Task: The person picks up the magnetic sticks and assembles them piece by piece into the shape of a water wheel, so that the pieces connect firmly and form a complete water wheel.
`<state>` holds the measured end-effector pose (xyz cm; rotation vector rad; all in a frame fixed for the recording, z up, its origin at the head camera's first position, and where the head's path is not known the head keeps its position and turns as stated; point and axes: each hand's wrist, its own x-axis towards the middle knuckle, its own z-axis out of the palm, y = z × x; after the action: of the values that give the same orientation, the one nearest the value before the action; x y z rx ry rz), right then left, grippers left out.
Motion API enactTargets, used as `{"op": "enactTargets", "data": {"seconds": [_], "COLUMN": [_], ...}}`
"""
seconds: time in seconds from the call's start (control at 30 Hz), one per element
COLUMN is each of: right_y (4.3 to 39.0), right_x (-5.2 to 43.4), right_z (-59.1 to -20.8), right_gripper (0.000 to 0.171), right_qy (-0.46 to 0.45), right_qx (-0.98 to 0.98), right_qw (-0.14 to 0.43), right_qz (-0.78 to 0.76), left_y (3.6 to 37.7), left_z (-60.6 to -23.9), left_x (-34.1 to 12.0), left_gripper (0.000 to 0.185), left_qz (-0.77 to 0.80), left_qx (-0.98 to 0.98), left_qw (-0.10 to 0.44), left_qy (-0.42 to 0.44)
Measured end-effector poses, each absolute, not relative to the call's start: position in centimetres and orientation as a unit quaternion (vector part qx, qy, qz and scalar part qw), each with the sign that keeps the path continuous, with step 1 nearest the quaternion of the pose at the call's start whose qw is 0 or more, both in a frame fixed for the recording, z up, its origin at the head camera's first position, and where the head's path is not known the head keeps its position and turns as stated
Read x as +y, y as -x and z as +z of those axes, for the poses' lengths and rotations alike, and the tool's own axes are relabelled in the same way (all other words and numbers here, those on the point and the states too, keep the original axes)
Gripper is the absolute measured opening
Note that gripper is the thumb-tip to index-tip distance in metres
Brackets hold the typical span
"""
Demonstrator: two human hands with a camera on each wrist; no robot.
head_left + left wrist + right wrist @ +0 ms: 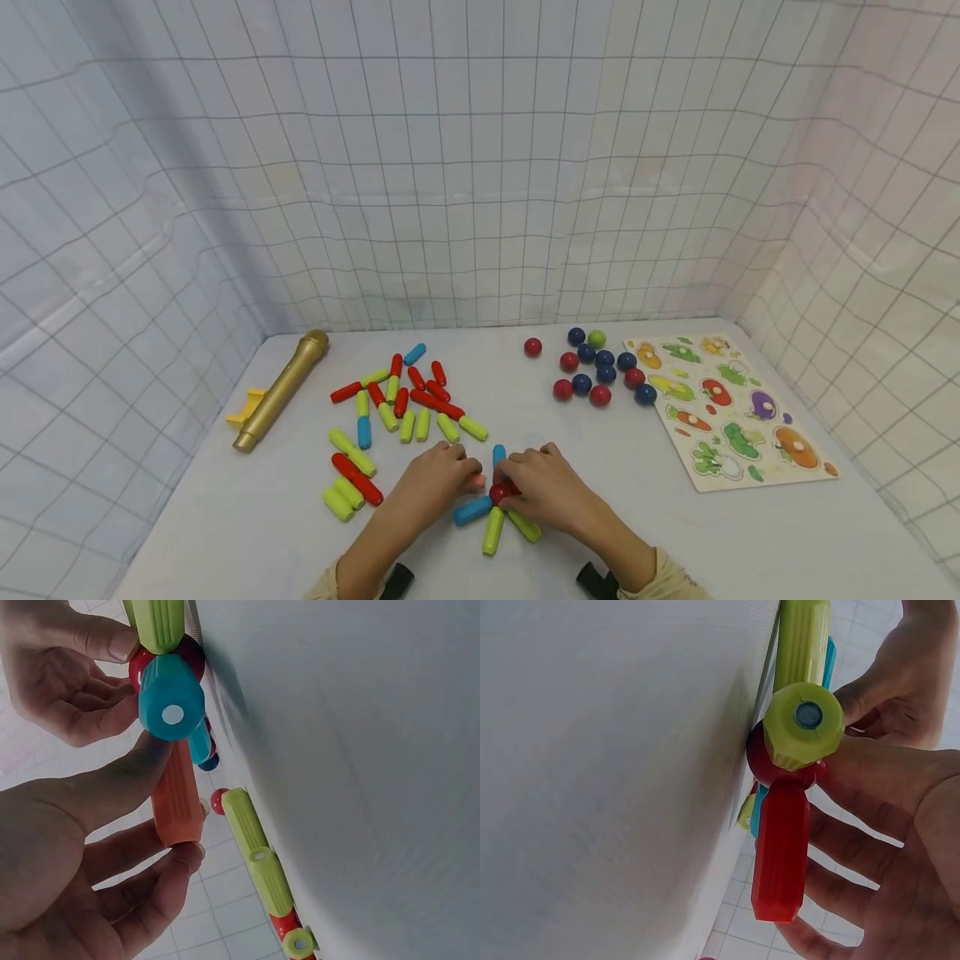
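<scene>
Now pinching orange rod (176,802) in left hand (437,482), just beside ball (499,496) gripped in right hand (553,492), fingers bent, amid other rods (473,511)! Likely light, stiff, smooth: best held by ridged sides.

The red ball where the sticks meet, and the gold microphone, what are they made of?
The red ball looks like plastic, possibly painted wood: smooth, evenly coloured, slightly glossy with a small highlight. The gold microphone could be plastic or metal; its metallic sheen fits either.
</scene>
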<state>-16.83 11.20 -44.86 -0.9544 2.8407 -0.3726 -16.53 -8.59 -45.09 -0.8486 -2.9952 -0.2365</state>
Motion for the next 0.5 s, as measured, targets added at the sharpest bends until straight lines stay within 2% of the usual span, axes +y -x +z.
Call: {"op": "enactTargets", "data": {"seconds": [0.3,0.5], "right_y": [16.8,17.0], "right_x": [11.1,11.3], "right_z": [-44.8,-44.9], "right_gripper": [0.028,0.016], "right_qy": [0.305,0.33], "right_qx": [0.935,0.908], "right_qw": [0.091,0.118], "right_qz": [-0.157,-0.228], "left_y": [15.9,15.2], "left_z": [-45.0,-44.3], "left_x": [-8.0,-7.1], "left_gripper": [0.024,0.021], "left_qz": [-0.062,-0.08], "left_qx": [-0.959,-0.961], "left_qw": [0.003,-0.053], "left_qy": [0.275,0.259]}}
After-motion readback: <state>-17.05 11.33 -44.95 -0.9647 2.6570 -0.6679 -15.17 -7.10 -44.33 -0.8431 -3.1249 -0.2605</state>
